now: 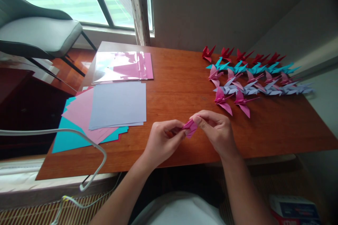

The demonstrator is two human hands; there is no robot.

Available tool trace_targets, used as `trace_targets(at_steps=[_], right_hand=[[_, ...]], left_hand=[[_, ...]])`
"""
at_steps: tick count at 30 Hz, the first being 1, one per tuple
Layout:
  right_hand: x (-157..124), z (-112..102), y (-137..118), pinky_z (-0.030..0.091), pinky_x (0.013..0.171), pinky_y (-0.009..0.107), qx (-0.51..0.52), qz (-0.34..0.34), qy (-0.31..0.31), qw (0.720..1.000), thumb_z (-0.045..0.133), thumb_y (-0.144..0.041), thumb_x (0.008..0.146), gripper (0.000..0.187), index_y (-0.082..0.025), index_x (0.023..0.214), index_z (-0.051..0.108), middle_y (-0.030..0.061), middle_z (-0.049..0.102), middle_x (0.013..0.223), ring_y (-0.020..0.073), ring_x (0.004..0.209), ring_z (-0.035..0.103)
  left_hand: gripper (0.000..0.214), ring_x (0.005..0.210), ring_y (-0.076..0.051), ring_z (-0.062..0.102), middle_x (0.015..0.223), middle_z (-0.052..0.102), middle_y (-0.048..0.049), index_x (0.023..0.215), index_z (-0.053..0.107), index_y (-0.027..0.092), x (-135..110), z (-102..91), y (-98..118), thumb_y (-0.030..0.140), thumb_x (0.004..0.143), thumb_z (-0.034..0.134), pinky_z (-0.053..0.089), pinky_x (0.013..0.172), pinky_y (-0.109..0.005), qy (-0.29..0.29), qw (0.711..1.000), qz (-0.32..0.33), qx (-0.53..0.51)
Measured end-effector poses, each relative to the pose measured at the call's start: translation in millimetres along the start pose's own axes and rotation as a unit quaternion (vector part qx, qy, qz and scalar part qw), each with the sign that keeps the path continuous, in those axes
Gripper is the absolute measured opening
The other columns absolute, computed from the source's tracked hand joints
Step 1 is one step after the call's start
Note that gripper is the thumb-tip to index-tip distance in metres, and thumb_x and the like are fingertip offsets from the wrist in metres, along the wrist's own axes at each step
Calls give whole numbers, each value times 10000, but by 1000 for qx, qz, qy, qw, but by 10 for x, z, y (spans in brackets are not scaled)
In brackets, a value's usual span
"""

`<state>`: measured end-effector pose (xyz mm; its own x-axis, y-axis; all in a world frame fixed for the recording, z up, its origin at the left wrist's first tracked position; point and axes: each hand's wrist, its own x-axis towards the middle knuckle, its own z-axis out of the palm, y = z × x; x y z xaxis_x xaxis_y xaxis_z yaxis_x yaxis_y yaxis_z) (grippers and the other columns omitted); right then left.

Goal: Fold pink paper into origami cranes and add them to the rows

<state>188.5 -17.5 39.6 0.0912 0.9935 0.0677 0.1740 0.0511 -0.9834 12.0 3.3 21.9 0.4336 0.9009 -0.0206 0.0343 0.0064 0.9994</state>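
Observation:
A small folded piece of magenta paper point(190, 127) is held between both hands over the front of the wooden table point(179, 81). My left hand point(162, 140) pinches its left end, fingers closed. My right hand point(215, 130) pinches its right end with thumb and fingertips. Two finished magenta paper cranes point(233, 100) lie just beyond my right hand.
Rows of folded cranes point(253, 72) in red, turquoise, pink and lavender fill the table's right back. Flat paper sheets point(105, 109) in lavender, pink and turquoise lie at left, a plastic paper packet point(123, 66) behind them. A grey chair point(39, 33) stands by the window. A white cable point(79, 140) loops at lower left.

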Motion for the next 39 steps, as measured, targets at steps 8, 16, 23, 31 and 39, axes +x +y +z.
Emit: trace_targets(at_steps=[8, 16, 23, 31, 39], right_hand=[[8, 74, 62, 478, 656, 295, -8, 9, 47, 999, 689, -346, 900, 211, -210, 747, 743, 9, 697, 709, 165, 672, 623], [17, 109, 96, 533, 692, 299, -63, -11, 77, 995, 712, -371, 888, 182, -223, 800, 773, 27, 761, 784, 185, 729, 692], [58, 129, 119, 537, 653, 264, 23, 27, 31, 999, 750, -369, 857, 152, -219, 837, 767, 6, 747, 780, 163, 718, 680], [78, 102, 91, 498, 653, 256, -43, -13, 75, 996, 755, -343, 858, 143, -216, 791, 761, -4, 722, 739, 147, 685, 648], [64, 128, 106, 520, 717, 261, 34, 29, -3, 999, 773, -353, 840, 149, -223, 909, 755, 9, 742, 863, 166, 788, 673]], left_hand=[[192, 614, -142, 644, 708, 699, -36, 796, 695, 146, 15, -1, -14, 322, 871, 714, 518, 580, -222, -41, 995, -61, -64], [185, 569, -117, 652, 712, 692, -21, 794, 681, 138, 13, -12, -26, 297, 841, 763, 517, 540, -189, -32, 993, -69, -95], [202, 578, -101, 643, 711, 710, -15, 788, 675, 140, 37, -10, -18, 304, 825, 787, 503, 537, -170, -6, 986, -84, -141], [191, 710, -120, 679, 847, 756, -59, 914, 712, 127, 40, -20, -23, 285, 834, 784, 546, 675, -198, -46, 977, -90, -186], [194, 702, -125, 677, 791, 749, -49, 836, 698, 127, 38, -25, -44, 284, 806, 808, 540, 645, -192, 1, 976, -86, -202]])
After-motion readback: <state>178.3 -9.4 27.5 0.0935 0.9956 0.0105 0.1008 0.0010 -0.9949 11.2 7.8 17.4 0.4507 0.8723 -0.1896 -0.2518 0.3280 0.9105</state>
